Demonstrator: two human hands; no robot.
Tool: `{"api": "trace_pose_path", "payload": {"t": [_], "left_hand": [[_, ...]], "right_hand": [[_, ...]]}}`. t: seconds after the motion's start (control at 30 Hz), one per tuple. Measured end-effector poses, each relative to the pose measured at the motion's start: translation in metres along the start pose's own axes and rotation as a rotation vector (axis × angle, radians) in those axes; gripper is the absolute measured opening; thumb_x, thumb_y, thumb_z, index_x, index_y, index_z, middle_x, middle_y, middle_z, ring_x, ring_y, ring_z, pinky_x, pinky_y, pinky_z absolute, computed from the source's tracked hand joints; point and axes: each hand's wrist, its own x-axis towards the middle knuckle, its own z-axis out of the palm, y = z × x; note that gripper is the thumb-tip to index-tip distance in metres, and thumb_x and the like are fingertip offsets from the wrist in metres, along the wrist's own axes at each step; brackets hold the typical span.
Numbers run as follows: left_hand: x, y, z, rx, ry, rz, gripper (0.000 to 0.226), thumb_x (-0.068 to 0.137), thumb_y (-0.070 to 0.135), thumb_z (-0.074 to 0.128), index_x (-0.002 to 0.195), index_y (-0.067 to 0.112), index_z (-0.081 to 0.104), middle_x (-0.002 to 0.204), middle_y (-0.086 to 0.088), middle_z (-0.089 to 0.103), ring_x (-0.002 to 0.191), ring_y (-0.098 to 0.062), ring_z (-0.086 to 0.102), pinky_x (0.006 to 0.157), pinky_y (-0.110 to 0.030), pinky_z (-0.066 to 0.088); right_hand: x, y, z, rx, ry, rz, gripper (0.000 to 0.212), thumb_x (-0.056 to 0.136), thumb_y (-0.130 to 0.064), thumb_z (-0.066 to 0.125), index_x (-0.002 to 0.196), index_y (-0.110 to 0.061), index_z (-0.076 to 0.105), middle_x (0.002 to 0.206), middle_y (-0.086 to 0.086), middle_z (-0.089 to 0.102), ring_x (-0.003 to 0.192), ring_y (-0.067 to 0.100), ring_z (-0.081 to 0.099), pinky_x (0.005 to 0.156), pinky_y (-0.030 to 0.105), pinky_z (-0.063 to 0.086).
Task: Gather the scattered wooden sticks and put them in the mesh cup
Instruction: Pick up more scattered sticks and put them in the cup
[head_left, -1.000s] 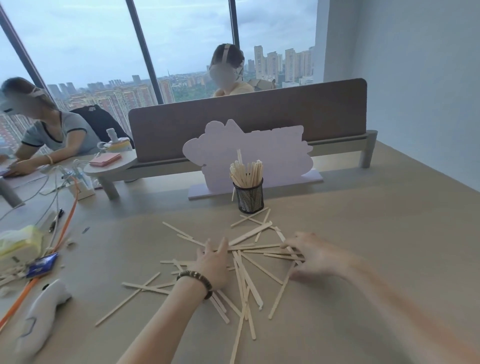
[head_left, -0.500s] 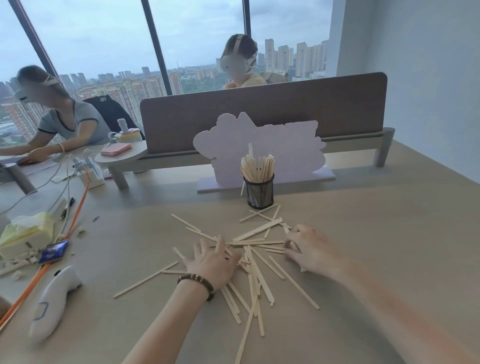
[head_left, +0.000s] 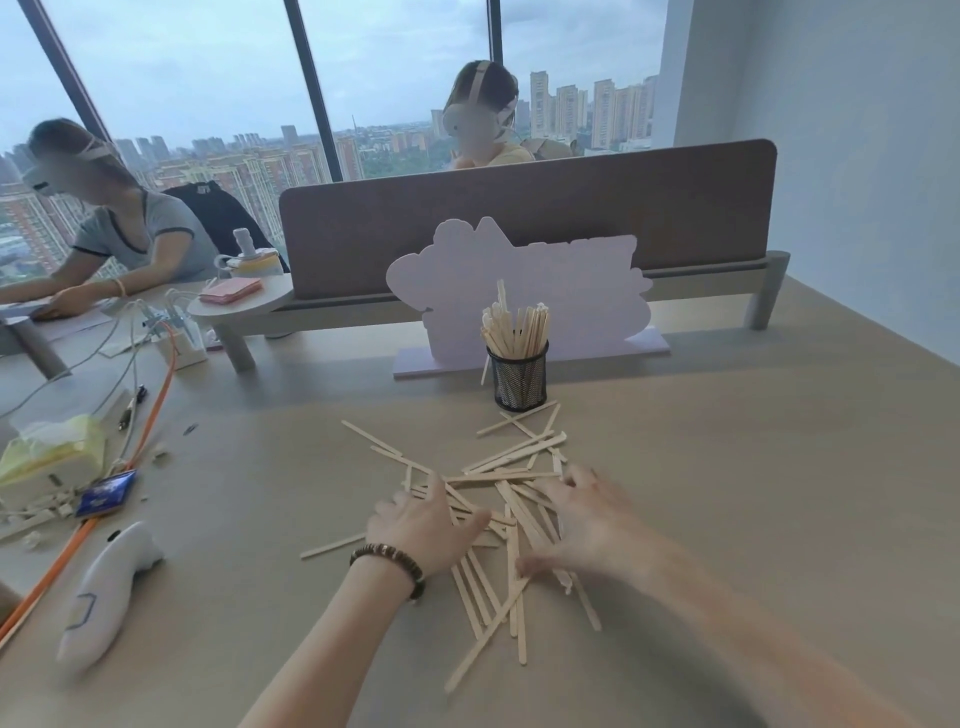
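Observation:
Several flat wooden sticks (head_left: 511, 460) lie in a loose heap on the beige table (head_left: 727, 467). A black mesh cup (head_left: 518, 376) stands upright just behind the heap, with several sticks upright inside it. My left hand (head_left: 423, 527), with a bead bracelet at the wrist, lies flat on the heap's left side, fingers spread. My right hand (head_left: 587, 525) rests on the heap's right side, fingers apart and pressing on sticks. Neither hand has a stick lifted. Some sticks are hidden under both hands.
A white cloud-shaped sign (head_left: 519, 296) stands behind the cup, before a brown divider (head_left: 519, 208). At the left lie a white handheld device (head_left: 106, 582), an orange cable (head_left: 150, 415), a tissue pack (head_left: 52, 457) and a blue card (head_left: 106, 491). Two people sit at the far desks.
Both hands have slid inward towards each other, pushing the scattered sticks into a tighter heap. The camera view has shifted closer to the table.

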Motion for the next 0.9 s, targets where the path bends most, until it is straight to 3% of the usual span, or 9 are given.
{"api": "trace_pose_path", "payload": {"t": [0.17, 0.23, 0.3, 0.37, 0.43, 0.5, 0.57, 0.73, 0.9], "left_hand": [[-0.011, -0.003, -0.009, 0.012, -0.079, 0.090, 0.121, 0.056, 0.095, 0.045, 0.153, 0.032, 0.009, 0.157, -0.013, 0.025, 0.145, -0.032, 0.021, 0.111, -0.054, 0.026], [-0.014, 0.000, -0.004, 0.048, -0.080, 0.131, 0.127, 0.052, 0.092, 0.055, 0.153, 0.033, 0.006, 0.154, -0.013, 0.025, 0.143, -0.033, 0.019, 0.110, -0.055, 0.029], [-0.015, 0.004, 0.001, 0.098, -0.083, 0.167, 0.131, 0.048, 0.088, 0.063, 0.153, 0.032, 0.006, 0.151, -0.013, 0.025, 0.141, -0.034, 0.019, 0.108, -0.055, 0.031], [-0.014, 0.006, 0.004, 0.108, -0.082, 0.195, 0.129, 0.048, 0.083, 0.067, 0.152, 0.033, 0.008, 0.148, -0.013, 0.027, 0.139, -0.035, 0.020, 0.108, -0.054, 0.031], [-0.011, 0.006, 0.003, 0.083, -0.064, 0.226, 0.119, 0.053, 0.077, 0.069, 0.149, 0.031, 0.016, 0.144, -0.012, 0.032, 0.136, -0.034, 0.025, 0.108, -0.052, 0.033], [-0.007, 0.004, 0.002, 0.051, -0.044, 0.270, 0.106, 0.060, 0.067, 0.071, 0.147, 0.031, 0.023, 0.140, -0.010, 0.037, 0.132, -0.033, 0.032, 0.106, -0.049, 0.036], [-0.002, 0.002, 0.002, 0.022, -0.018, 0.314, 0.091, 0.068, 0.055, 0.072, 0.145, 0.032, 0.028, 0.139, -0.007, 0.041, 0.129, -0.032, 0.038, 0.105, -0.045, 0.039], [0.010, -0.012, 0.002, -0.065, 0.049, 0.318, 0.058, 0.080, 0.039, 0.066, 0.133, 0.027, 0.046, 0.134, -0.004, 0.045, 0.127, -0.028, 0.040, 0.104, -0.037, 0.039], [0.021, -0.026, 0.001, -0.067, 0.078, 0.376, 0.051, 0.087, 0.038, 0.064, 0.134, 0.027, 0.048, 0.154, -0.002, 0.031, 0.140, -0.028, 0.026, 0.113, -0.035, 0.029]], "right_hand": [[0.011, 0.030, -0.011, 0.093, 0.101, 0.044, 0.054, 0.078, -0.040, 0.072, 0.129, -0.030, 0.055, 0.124, 0.001, 0.060, 0.115, 0.026, 0.056, 0.093, 0.032, 0.045], [0.013, 0.036, -0.011, 0.086, 0.130, 0.065, 0.046, 0.081, -0.038, 0.070, 0.124, -0.029, 0.057, 0.122, 0.002, 0.062, 0.115, 0.026, 0.057, 0.092, 0.032, 0.045], [0.012, 0.034, -0.010, 0.074, 0.122, 0.057, 0.056, 0.078, -0.055, 0.069, 0.127, -0.031, 0.055, 0.123, 0.003, 0.060, 0.119, 0.028, 0.054, 0.096, 0.035, 0.045], [0.005, 0.030, -0.012, 0.040, 0.031, 0.040, 0.088, 0.065, -0.073, 0.068, 0.141, -0.038, 0.042, 0.129, 0.004, 0.051, 0.125, 0.028, 0.046, 0.104, 0.040, 0.038], [-0.002, 0.023, -0.013, -0.005, -0.046, -0.004, 0.108, 0.053, -0.081, 0.069, 0.147, -0.042, 0.030, 0.130, 0.004, 0.044, 0.126, 0.027, 0.038, 0.107, 0.042, 0.032], [-0.004, 0.019, -0.009, -0.033, -0.067, -0.066, 0.112, 0.049, -0.081, 0.071, 0.147, -0.044, 0.029, 0.128, 0.002, 0.041, 0.124, 0.025, 0.035, 0.105, 0.041, 0.030], [0.000, 0.018, -0.005, -0.015, -0.070, -0.113, 0.101, 0.056, -0.076, 0.071, 0.145, -0.046, 0.033, 0.127, 0.001, 0.041, 0.124, 0.024, 0.035, 0.103, 0.040, 0.030], [0.009, 0.026, -0.007, 0.002, 0.079, -0.110, 0.039, 0.084, -0.047, 0.069, 0.122, -0.041, 0.061, 0.120, 0.000, 0.054, 0.120, 0.024, 0.048, 0.098, 0.036, 0.037], [0.004, 0.049, -0.013, -0.022, 0.166, -0.072, 0.014, 0.087, -0.037, 0.067, 0.099, -0.031, 0.068, 0.110, -0.001, 0.062, 0.110, 0.024, 0.058, 0.084, 0.030, 0.040]]}}
